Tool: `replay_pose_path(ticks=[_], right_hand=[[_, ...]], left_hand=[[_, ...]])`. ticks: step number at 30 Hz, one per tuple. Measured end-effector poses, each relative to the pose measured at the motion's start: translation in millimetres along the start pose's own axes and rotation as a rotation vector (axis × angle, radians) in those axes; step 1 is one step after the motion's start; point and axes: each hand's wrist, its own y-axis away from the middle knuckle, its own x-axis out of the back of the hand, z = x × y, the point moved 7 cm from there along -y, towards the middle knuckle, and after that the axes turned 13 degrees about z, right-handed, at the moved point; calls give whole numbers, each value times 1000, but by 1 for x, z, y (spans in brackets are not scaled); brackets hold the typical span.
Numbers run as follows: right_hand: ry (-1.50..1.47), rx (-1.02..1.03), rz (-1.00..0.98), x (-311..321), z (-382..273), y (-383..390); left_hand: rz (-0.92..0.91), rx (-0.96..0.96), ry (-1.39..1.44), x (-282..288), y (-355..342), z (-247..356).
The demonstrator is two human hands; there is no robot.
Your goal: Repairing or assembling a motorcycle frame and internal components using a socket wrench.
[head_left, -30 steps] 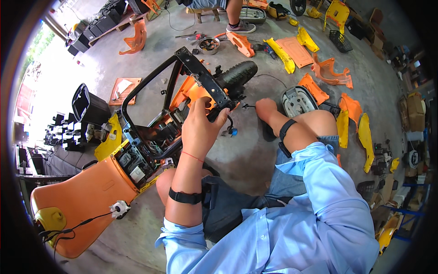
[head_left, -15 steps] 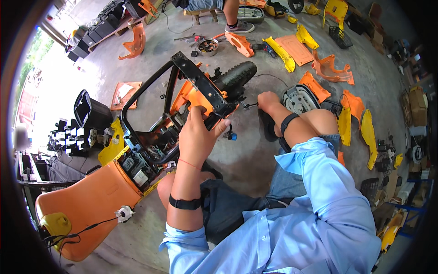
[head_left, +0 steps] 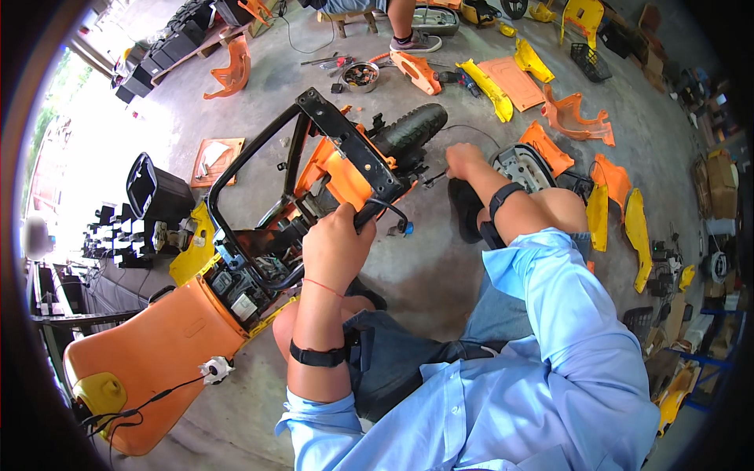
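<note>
An electric scooter's black tubular frame (head_left: 255,151) lies on the floor in front of me, with an orange body panel (head_left: 346,182) inside it and a knobby black tyre (head_left: 408,132) at the far end. My left hand (head_left: 336,245) is closed around a black bar at the frame's near right side. Beside it a dark cable with a blue connector (head_left: 408,228) hangs from the frame. My right hand (head_left: 466,162) is closed to the right of the tyre. A thin dark metal piece (head_left: 433,180) sticks out from it toward the frame; its kind is unclear.
An orange scooter seat-like shell (head_left: 157,357) extends at the lower left. Orange and yellow panels (head_left: 509,82) lie scattered at the right and back. A metal bowl of small parts (head_left: 360,76) stands beyond the frame, near another person's shoe (head_left: 416,43). A black bin (head_left: 159,184) stands left.
My left hand has gone from a spread thumb and fingers to a closed grip on the bar, moving slightly nearer me. My right hand has shifted slightly up and right.
</note>
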Motion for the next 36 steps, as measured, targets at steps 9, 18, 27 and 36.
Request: replay_pose_path(ticks=[9, 18, 27, 36], right_hand=[[97, 115, -203, 3, 3, -9], [589, 453, -232, -31, -19, -4], [629, 246, -5, -63, -3, -29], [523, 122, -115, -57, 0, -29]], left_hand=[[-12, -21, -9, 0, 0, 2], [-6, -9, 1, -1, -1, -1], [37, -190, -115, 0, -4, 4], [-277, 18, 113, -15, -16, -1]])
